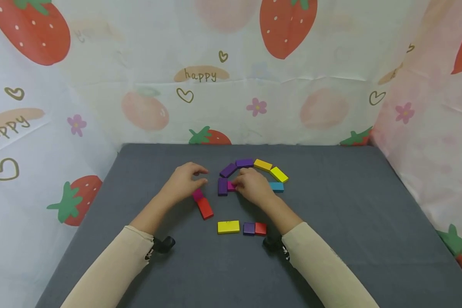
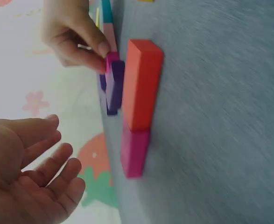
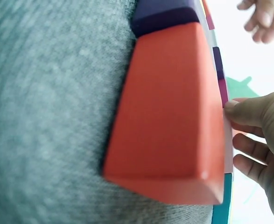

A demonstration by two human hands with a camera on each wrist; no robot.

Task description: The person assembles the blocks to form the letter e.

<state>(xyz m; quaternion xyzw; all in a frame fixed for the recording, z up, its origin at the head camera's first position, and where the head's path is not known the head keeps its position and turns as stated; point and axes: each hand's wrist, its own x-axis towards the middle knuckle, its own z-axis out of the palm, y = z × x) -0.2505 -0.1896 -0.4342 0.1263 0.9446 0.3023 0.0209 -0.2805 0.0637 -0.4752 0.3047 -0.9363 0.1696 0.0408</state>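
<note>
My right hand point(image 1: 254, 187) pinches a small magenta block point(image 1: 231, 186) between thumb and finger, its end against an upright-lying purple block point(image 1: 222, 187). A pale pink block point(image 3: 228, 144) continues the row towards a blue block point(image 1: 277, 187). Behind this row, two purple blocks point(image 1: 244, 163) and two yellow blocks point(image 1: 279, 174) form an arch. My left hand point(image 1: 182, 182) is off to the left, fingers relaxed and holding nothing. Just below it on the cloth lie a second magenta block point(image 1: 197, 195) and a red block point(image 1: 205, 208), end to end.
Nearer the front of the grey cloth point(image 1: 350, 239) lies a yellow block point(image 1: 228, 227). To its right, a short purple block point(image 1: 249, 229) touches a red one point(image 1: 260, 229), close to my right wrist. A strawberry-printed curtain point(image 1: 246, 124) borders the table.
</note>
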